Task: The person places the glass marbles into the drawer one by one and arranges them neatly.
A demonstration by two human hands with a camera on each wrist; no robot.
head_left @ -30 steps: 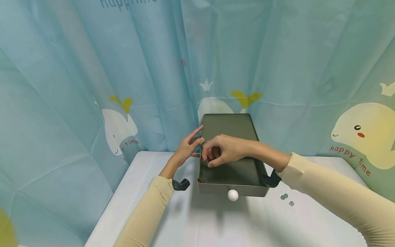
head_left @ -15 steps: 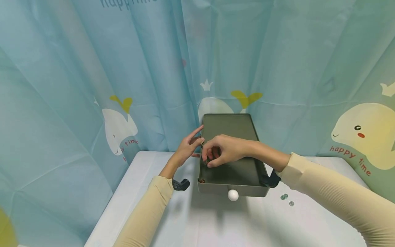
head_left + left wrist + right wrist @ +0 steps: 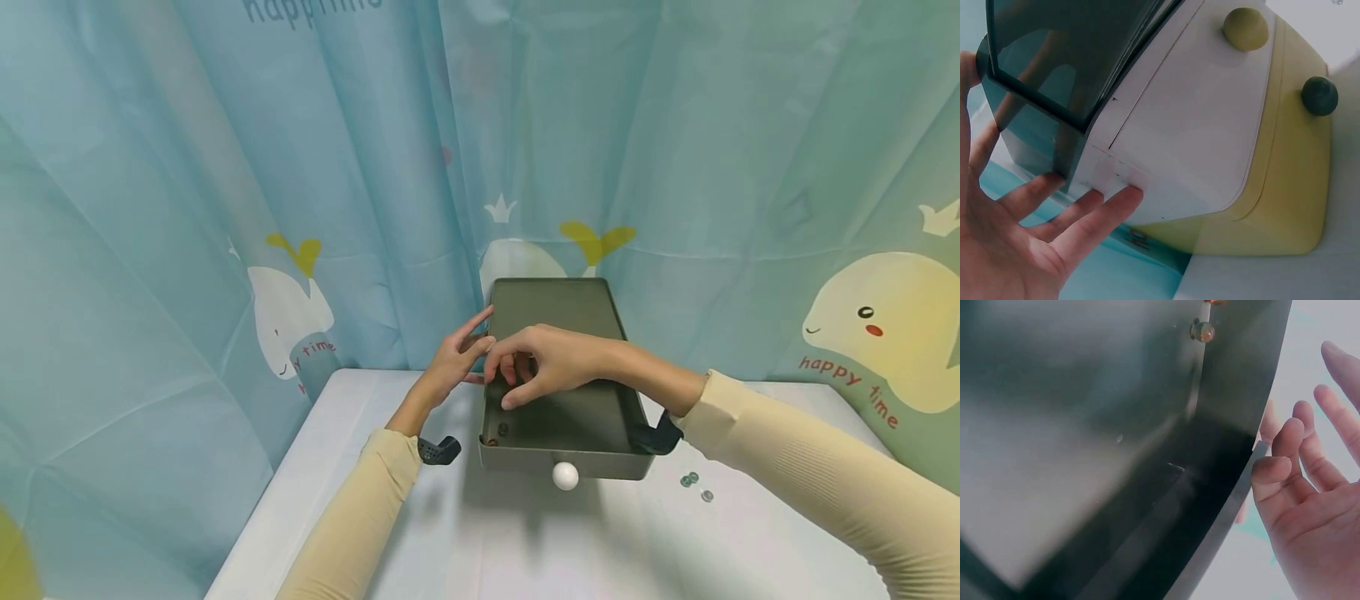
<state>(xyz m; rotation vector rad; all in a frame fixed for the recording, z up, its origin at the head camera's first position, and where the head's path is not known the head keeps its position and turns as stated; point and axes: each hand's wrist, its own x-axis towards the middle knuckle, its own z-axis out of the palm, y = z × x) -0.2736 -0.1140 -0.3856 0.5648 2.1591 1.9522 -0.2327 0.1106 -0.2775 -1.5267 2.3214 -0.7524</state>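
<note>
Glass marbles (image 3: pixel 503 429) in play: your left hand (image 3: pixel 453 358), fingers spread, likely braces the tray (image 3: pixel 551 304) at nine o'clock; a marble sits inside between seven and eight; your right hand (image 3: pixel 553 358), loosely bent, gripping nothing visible, hangs above; others lie outside at four.

The right hand (image 3: pixel 551 358) hides part of the dark tray (image 3: pixel 570 421).

Room lies over the drawer (image 3: pixel 551 307) beyond the right hand (image 3: pixel 546 360) barring its middle.

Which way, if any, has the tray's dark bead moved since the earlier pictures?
Yes: the bead has moved toward the tray's front wall, away from the right hand.
</note>
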